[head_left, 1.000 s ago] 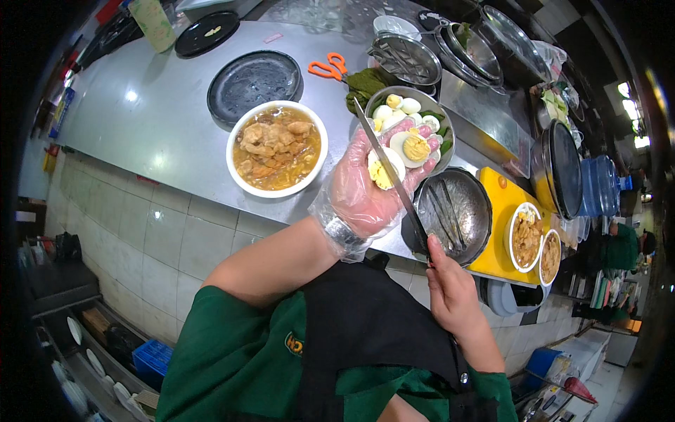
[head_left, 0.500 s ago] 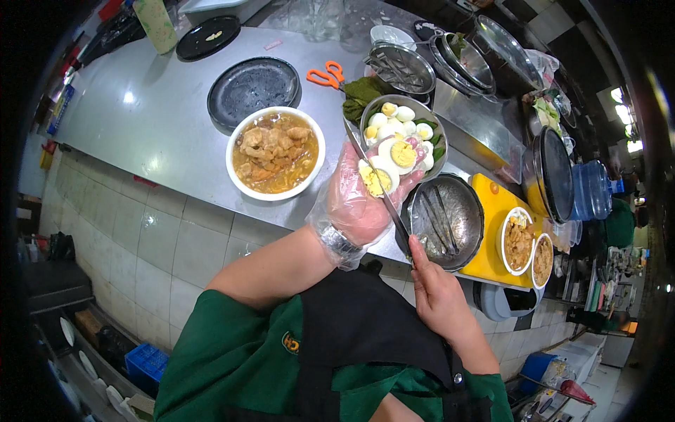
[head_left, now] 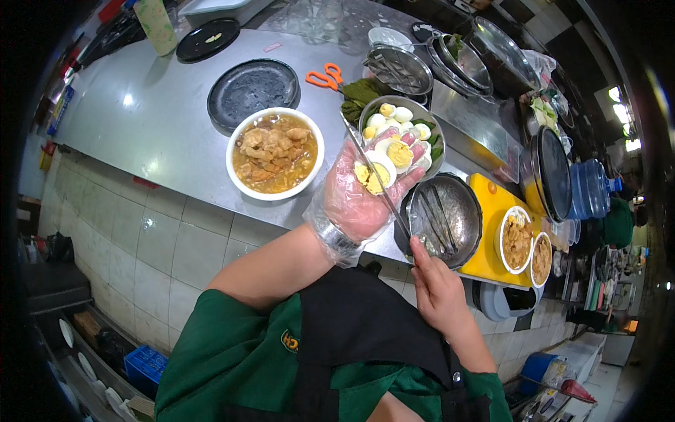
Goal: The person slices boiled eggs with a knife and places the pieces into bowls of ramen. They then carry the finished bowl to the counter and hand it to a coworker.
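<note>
My left hand [head_left: 358, 197], in a clear plastic glove, is palm up and cradles a boiled egg cut in two. One egg half [head_left: 377, 173] rests on the palm, its yolk crumbly. The other half [head_left: 398, 155] lies by the fingers. My bare right hand [head_left: 439, 285] is closed around the handle of a long knife [head_left: 371, 169]. Its thin blade passes over the palm and the nearer half. Just beyond the fingers stands a metal bowl [head_left: 439, 151] with peeled boiled eggs and green leaves.
Left of my hands is a white bowl of noodle soup [head_left: 316, 151] with a brown topping. Behind it are a black plate [head_left: 253, 88] and orange-handled scissors [head_left: 325, 76]. A dark metal bowl with tongs [head_left: 464, 218] and a yellow board [head_left: 485, 190] bearing filled bowls stand right.
The knife blade has tilted and now looks thinner, more edge-on. My left hand and the egg halves have shifted only slightly.
</note>
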Tool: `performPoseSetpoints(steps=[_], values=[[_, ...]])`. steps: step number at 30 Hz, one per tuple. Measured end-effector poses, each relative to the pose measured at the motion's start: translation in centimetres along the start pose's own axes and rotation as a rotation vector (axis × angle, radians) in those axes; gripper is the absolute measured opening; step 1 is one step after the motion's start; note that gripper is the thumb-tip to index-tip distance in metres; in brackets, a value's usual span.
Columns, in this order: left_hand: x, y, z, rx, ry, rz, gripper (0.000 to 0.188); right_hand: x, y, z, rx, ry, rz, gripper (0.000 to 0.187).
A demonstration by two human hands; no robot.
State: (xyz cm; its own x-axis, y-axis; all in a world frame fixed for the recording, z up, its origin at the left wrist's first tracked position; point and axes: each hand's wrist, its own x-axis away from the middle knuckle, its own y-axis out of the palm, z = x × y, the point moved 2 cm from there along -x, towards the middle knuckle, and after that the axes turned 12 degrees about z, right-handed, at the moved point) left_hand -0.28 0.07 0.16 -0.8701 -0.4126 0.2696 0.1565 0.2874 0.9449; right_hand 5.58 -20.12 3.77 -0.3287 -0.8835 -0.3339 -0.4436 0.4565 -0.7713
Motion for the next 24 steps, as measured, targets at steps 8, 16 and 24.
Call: performPoseSetpoints(steps=[8,16,24], values=[[-0.4,0.2,0.0,0.105,-0.060,0.028,0.059,-0.1,-0.5,-0.7,0.171,-0.022,-0.028,0.060],[-0.8,0.4,0.7,0.161,-0.064,0.024,0.055,0.2,-0.8,-0.8,0.195,-0.062,-0.028,0.058],[0.1,0.6,0.2,0.111,-0.040,-0.025,0.059,0.5,-1.3,-0.7,0.018,-0.013,0.070,0.056]])
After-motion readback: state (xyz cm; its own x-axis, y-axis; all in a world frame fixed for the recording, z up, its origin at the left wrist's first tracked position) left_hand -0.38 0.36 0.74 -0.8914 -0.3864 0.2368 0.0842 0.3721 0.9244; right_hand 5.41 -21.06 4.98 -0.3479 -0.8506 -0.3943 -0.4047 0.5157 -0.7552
